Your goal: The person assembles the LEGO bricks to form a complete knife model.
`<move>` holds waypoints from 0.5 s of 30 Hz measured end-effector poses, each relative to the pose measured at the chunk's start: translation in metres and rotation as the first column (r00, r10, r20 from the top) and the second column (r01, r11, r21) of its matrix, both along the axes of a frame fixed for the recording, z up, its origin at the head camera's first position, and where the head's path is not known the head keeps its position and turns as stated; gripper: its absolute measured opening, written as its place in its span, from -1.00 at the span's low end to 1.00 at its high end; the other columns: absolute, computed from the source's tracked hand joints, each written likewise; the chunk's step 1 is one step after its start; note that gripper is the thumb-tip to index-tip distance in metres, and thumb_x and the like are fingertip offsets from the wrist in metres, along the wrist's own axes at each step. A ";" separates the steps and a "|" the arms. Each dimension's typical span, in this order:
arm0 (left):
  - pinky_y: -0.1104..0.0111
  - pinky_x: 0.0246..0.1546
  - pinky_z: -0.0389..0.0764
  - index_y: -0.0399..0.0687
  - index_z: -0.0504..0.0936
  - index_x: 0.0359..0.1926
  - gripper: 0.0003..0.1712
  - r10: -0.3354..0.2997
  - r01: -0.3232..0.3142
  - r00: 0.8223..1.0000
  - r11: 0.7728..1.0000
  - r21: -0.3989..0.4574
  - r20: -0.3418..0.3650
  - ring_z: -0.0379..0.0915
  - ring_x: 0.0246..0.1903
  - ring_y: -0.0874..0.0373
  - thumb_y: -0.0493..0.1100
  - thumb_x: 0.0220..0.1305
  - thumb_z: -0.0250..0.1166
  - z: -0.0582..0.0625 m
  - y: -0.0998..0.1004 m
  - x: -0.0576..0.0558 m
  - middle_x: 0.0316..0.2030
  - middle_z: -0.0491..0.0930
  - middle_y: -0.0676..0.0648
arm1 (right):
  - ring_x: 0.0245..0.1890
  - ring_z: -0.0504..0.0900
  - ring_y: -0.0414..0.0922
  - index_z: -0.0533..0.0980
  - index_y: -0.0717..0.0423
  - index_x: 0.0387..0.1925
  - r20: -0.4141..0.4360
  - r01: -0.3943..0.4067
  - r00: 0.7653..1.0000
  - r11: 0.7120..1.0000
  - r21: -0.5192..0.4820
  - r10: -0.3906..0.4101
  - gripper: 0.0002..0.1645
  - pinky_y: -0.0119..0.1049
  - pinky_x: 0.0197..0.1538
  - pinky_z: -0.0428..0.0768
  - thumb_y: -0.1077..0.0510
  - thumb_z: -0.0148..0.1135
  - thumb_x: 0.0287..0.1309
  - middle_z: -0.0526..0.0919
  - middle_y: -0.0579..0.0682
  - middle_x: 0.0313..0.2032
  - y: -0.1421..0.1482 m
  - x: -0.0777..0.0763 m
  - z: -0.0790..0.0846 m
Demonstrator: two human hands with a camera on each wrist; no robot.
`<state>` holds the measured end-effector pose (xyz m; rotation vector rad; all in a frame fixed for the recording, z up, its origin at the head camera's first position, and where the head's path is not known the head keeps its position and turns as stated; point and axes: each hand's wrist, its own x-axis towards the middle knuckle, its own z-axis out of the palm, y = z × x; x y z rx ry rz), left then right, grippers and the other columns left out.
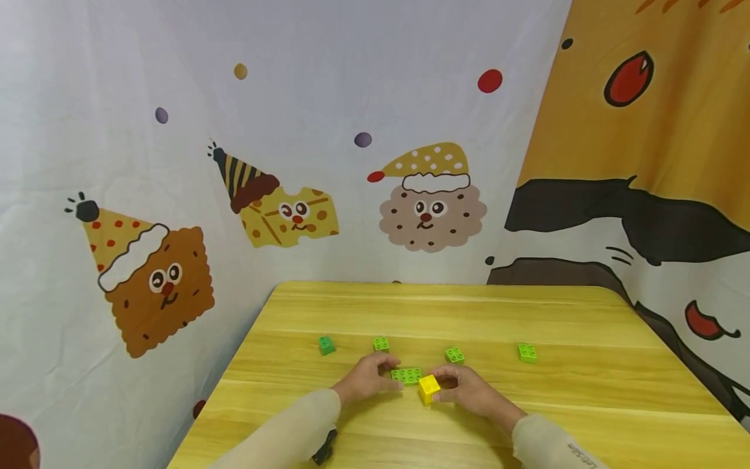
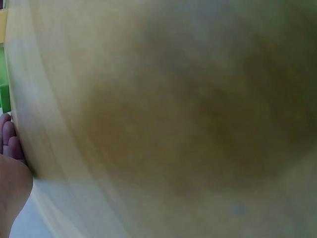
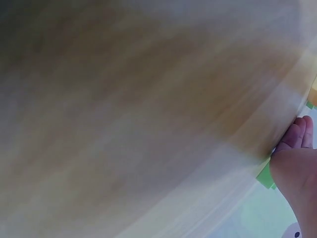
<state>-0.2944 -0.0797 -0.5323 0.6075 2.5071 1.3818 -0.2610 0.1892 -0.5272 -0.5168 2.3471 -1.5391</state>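
On the worktop (image 1: 469,312) we see a row of four bricks: the first brick (image 1: 326,345) at the left, the second brick (image 1: 381,343) just beyond the left grip (image 1: 366,378), the third brick (image 1: 454,355) just beyond the right grip (image 1: 471,389), the fourth brick (image 1: 527,352) well apart at the right. Nearer to us than the row comes the long brick (image 1: 406,376), with the left grip round its left end. The cube (image 1: 429,389) is at its near right corner, the right grip on the cube's right; whether the two touch, we cannot tell. Behind the worktop hangs a cloth (image 1: 351,65), which also flanks it left and right.
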 end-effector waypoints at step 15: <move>0.26 0.06 0.46 -0.02 0.68 0.03 -0.53 -0.021 0.017 0.995 0.999 -0.040 -0.101 0.44 -0.03 0.19 -0.06 0.08 0.55 -0.007 0.000 -0.001 -0.07 0.55 0.13 | -0.10 0.59 -0.06 0.59 0.20 0.01 -0.044 0.134 0.990 0.990 0.053 -0.131 -0.55 -0.15 -0.04 0.58 0.15 0.48 0.08 0.66 -0.02 -0.11 -0.004 -0.001 0.000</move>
